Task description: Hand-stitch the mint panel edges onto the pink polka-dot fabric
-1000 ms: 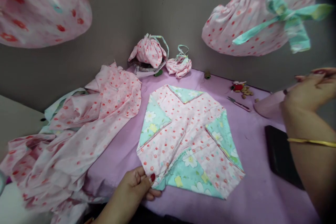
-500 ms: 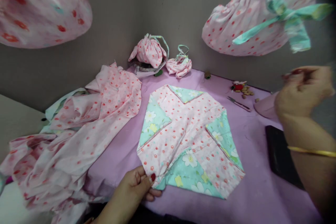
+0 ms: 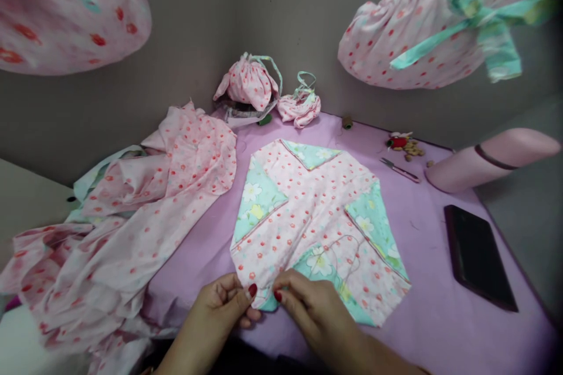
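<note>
A pink dotted fabric piece [image 3: 308,205] with green floral triangular corners lies flat on the purple cloth. My left hand [image 3: 229,304] pinches its lower left corner between thumb and fingers. Close beside it, my right hand [image 3: 310,304] has thumb and forefinger pressed together at the fabric's lower edge; whatever they hold is too small to make out. A loose thread [image 3: 336,258] curls over the fabric above my right hand.
Crumpled pink fabric [image 3: 149,205] covers the left side. Small pouches [image 3: 248,82] stand at the back, with larger ones [image 3: 409,41] hanging above. Toward the right are thread snips [image 3: 400,170], a pink bottle [image 3: 488,161] and a black phone [image 3: 479,258].
My right hand has come down from the raised position at the far right to the fabric's lower edge, beside my left hand. The bottle and phone are uncovered, and thread now lies over the fabric.
</note>
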### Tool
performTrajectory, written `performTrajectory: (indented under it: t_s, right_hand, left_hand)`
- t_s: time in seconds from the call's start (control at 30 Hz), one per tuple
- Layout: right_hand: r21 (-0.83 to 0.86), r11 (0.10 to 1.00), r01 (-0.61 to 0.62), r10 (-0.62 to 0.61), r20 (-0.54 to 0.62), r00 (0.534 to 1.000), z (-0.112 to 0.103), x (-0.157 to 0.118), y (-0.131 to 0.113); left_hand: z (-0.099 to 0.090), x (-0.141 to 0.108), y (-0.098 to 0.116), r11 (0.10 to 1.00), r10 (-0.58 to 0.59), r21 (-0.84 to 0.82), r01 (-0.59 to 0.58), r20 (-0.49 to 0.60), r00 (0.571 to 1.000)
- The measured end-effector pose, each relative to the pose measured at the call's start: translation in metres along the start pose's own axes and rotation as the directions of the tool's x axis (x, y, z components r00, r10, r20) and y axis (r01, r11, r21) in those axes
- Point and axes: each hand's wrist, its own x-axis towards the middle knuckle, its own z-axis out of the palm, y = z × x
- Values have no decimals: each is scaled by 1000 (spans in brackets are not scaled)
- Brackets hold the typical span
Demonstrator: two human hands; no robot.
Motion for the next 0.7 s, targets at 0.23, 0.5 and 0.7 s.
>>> performTrajectory:
  t_s: [0.23, 0.5, 0.7]
  right_hand:
    - [-39, 999, 27, -27, -1, 1000, 13, -2, 6]
    - [-140, 990, 28, -25, 22, 999, 14, -1, 9]
    - [-207, 978, 25, -20, 26, 999, 14, 1, 9]
  left_hand:
    - [-1, -1, 0, 999, 25, -21, -24, 41, 999]
    - [-1, -1, 1, 999, 24, -22, -23, 45, 999]
    - [-2, 0, 0, 999, 40, -15, -40, 35, 999]
